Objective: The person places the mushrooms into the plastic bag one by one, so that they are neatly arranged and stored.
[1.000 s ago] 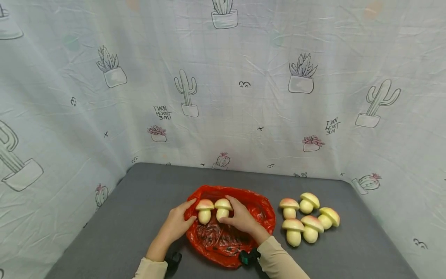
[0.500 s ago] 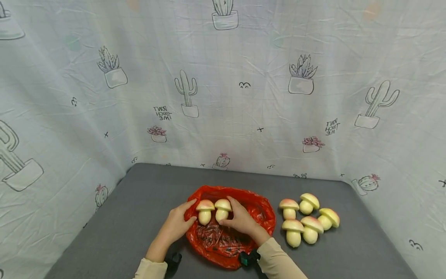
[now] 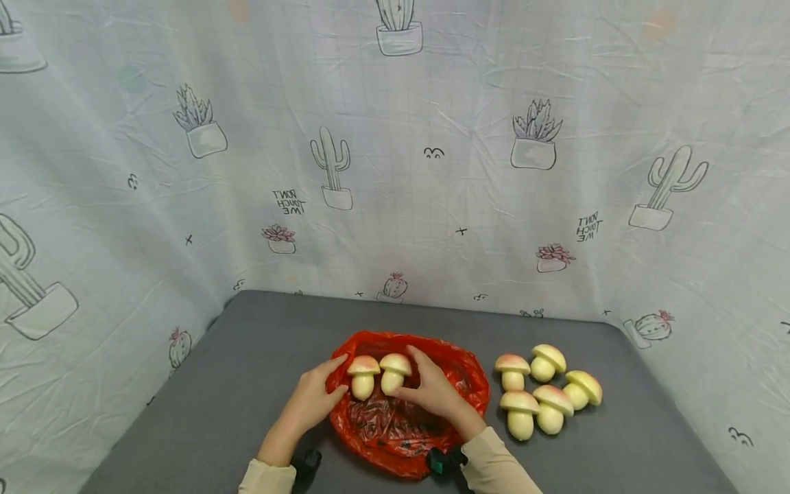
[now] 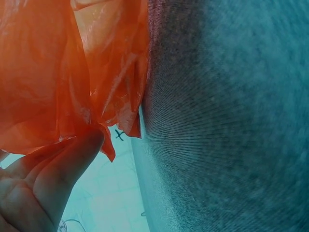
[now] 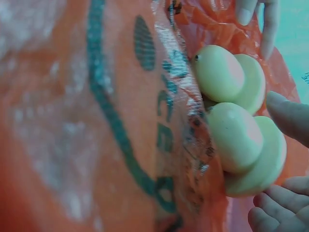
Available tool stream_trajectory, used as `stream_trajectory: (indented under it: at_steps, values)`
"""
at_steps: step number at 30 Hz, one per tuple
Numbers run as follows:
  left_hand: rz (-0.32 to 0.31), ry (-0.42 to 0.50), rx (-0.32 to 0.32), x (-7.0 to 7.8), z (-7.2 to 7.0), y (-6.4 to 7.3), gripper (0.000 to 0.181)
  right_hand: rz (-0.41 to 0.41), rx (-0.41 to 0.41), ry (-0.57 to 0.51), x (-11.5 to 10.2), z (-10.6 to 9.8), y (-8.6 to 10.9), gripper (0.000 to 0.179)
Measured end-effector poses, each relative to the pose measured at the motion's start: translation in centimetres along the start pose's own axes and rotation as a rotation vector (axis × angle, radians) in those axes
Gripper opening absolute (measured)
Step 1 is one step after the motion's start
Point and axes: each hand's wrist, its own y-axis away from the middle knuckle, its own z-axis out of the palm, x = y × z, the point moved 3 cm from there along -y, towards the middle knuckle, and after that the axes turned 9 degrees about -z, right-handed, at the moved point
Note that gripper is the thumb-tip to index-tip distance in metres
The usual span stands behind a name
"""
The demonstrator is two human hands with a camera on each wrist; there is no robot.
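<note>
Two model mushrooms with cream stems and pink-tinged caps, a left one [image 3: 363, 379] and a right one [image 3: 393, 376], lie side by side in an opened red plastic bag [image 3: 395, 465]. My left hand [image 3: 313, 396] holds the bag's left rim; in the left wrist view a finger lies against the thin plastic edge [image 4: 116, 96]. Just beside the right mushroom is my right hand [image 3: 435, 390], thumb and fingers spread apart. The right wrist view shows small gaps between this mushroom [image 5: 236, 137] and the thumb and fingers around it.
Several more model mushrooms [image 3: 551, 409] lie in a cluster on the grey tabletop [image 3: 265, 329], right of the bag. A pale cloth printed with potted cacti [image 3: 401, 171] hangs behind and at both sides.
My right hand has loosened from the right mushroom and shifted slightly right, while that mushroom stays in the bag. The left hand keeps its place at the rim.
</note>
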Motion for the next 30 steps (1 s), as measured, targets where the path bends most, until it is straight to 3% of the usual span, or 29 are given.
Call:
stream_trajectory:
  at_steps: [10, 18, 21, 25, 30]
  values:
    - [0.02, -0.019, 0.027, 0.0, -0.1, 0.0, 0.052, -0.047, 0.065, -0.066, -1.0, -2.0, 1.5, 0.081]
    - [-0.017, 0.001, -0.004, -0.2, 0.0, 0.0, 0.053, -0.012, 0.155, -0.141, -0.7, -4.2, 4.6, 0.076]
    - [-0.028, 0.003, -0.002, -0.3, 0.0, 0.0, 0.053, -0.036, 0.194, -0.16, -0.8, -5.3, 5.8, 0.075]
    - [-0.004, -0.002, -0.001, -0.2, 0.0, 0.0, 0.053, -0.082, 0.252, -0.112, -0.9, -7.1, 7.9, 0.073]
    - [0.013, -0.004, -0.001, -0.2, 0.2, 0.0, 0.053, -0.019, 0.305, -0.022, -0.3, -9.8, 10.7, 0.074]
